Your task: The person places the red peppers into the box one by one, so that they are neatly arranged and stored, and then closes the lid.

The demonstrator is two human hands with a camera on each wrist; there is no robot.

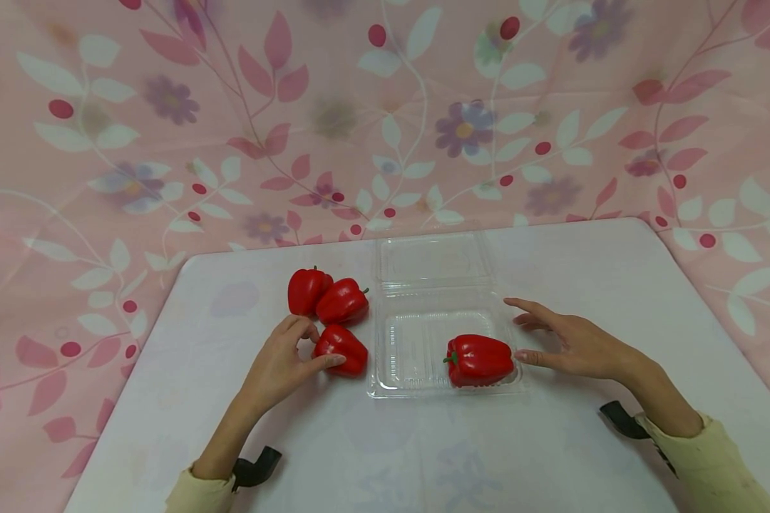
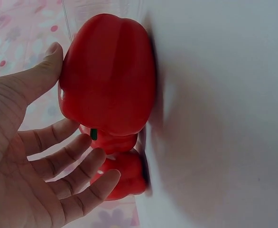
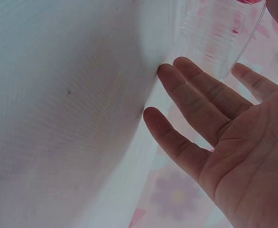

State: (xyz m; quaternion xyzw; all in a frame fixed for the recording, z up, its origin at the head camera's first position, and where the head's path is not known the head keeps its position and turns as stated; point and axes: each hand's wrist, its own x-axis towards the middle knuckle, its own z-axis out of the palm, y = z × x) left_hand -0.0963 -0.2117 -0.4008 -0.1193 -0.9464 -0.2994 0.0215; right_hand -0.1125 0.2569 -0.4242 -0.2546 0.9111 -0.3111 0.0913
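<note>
In the head view, my left hand (image 1: 285, 363) is at the nearest of three red bell peppers, a pepper (image 1: 341, 350) lying on the table. The left wrist view has the thumb against this bell pepper (image 2: 108, 76), while the other fingers (image 2: 89, 190) are spread loosely near its stem end. Another bell pepper (image 1: 479, 360) lies on its side in the right part of a clear plastic container (image 1: 417, 349), stem to the left. Beside the container's right edge is my right hand (image 1: 574, 345), fingers extended and holding nothing.
Two more bell peppers, one (image 1: 308, 291) behind and one (image 1: 343, 301) in front, touch each other left of the container. The container's hinged lid (image 1: 433, 258) lies folded back towards the table's far edge. A floral cloth (image 1: 385, 128) hangs behind the white table (image 1: 411, 456).
</note>
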